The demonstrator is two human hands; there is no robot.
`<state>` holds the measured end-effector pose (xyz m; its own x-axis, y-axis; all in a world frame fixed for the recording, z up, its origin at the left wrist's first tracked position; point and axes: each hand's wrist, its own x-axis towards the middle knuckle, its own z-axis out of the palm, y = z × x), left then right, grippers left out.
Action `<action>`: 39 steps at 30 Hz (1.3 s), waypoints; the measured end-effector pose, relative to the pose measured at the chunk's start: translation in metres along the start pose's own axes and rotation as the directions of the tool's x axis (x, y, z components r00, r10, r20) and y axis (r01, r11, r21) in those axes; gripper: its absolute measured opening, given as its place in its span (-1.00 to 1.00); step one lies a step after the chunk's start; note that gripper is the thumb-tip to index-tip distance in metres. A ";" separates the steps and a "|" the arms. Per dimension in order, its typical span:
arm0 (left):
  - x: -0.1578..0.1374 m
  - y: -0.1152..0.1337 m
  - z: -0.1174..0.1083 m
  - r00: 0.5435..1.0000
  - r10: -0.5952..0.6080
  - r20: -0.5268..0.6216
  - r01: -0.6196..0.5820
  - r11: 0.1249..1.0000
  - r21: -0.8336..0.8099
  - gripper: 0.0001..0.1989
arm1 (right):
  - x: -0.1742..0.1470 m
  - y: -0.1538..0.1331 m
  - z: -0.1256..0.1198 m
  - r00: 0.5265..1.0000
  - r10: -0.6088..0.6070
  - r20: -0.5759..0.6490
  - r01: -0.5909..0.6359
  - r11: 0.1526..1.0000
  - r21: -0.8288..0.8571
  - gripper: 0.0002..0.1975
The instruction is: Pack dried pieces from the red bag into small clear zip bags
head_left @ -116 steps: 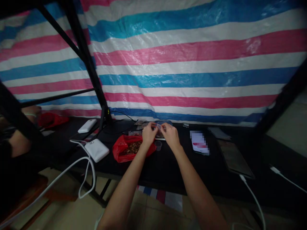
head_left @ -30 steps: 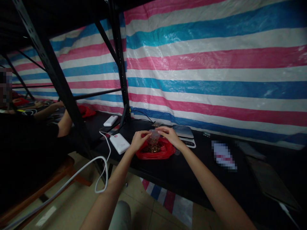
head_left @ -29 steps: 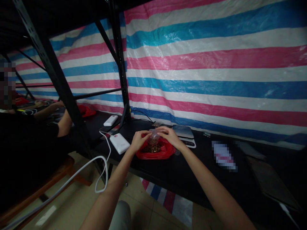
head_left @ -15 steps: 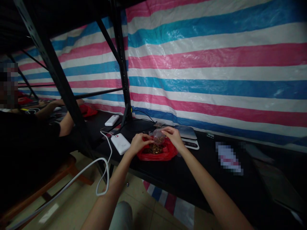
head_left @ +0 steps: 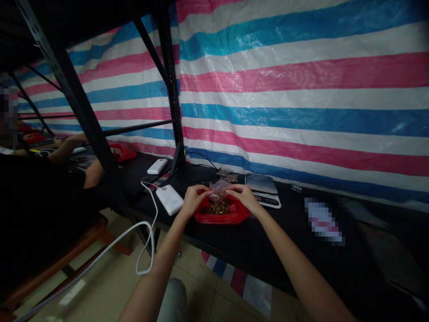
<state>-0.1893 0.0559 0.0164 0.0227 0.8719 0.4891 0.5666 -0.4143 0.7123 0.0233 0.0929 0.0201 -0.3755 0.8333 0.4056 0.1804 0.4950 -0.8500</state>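
Note:
Between my two hands a small clear plastic bag [head_left: 219, 189] is held above a red plastic bag [head_left: 231, 218]. My left hand [head_left: 197, 198] pinches its left side, and my right hand [head_left: 243, 197] pinches its right side. Some brownish bits show low in the clear bag, too small to name. The red bag lies spread open on the black table, with a heap of brown and yellowish small pieces [head_left: 217, 207] in it. Right behind my right hand sits a flat kitchen scale [head_left: 268, 200] with a grey plate.
Small filled clear bags [head_left: 230, 178] lie behind my hands. A white power bank [head_left: 169, 200] with a white cable [head_left: 153, 241] is left of my left hand. Black shelf posts [head_left: 174, 112] stand on the left; beyond them sits another person [head_left: 40, 205].
The clear bag now looks flatter and more spread between my hands. My right fingers have come slightly lower. The view has shifted a little.

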 end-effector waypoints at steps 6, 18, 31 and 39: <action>-0.002 0.000 0.004 0.993 -0.038 -0.111 0.019 0.986 -0.163 -0.76 | -0.002 0.000 0.001 0.999 0.026 0.036 -0.023 0.997 -0.076 -0.73; -0.004 0.002 0.010 0.998 -0.051 -0.031 0.047 0.993 -0.105 -0.77 | -0.001 0.006 -0.001 0.997 -0.015 -0.069 0.006 0.993 -0.119 -0.80; -0.004 -0.001 0.009 0.999 -0.047 -0.028 0.045 0.998 -0.054 -0.76 | -0.006 -0.002 -0.008 0.994 -0.073 -0.082 0.040 0.936 -0.350 -0.83; -0.004 0.002 0.007 0.999 -0.030 -0.029 0.028 0.995 -0.095 -0.75 | -0.007 -0.003 -0.007 0.995 -0.092 -0.049 0.073 0.953 -0.293 -0.82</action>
<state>-0.1823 0.0540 0.0123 -0.0183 0.8763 0.4815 0.4865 -0.4129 0.7699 0.0319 0.0871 0.0223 -0.3453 0.7955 0.4980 0.4106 0.6052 -0.6820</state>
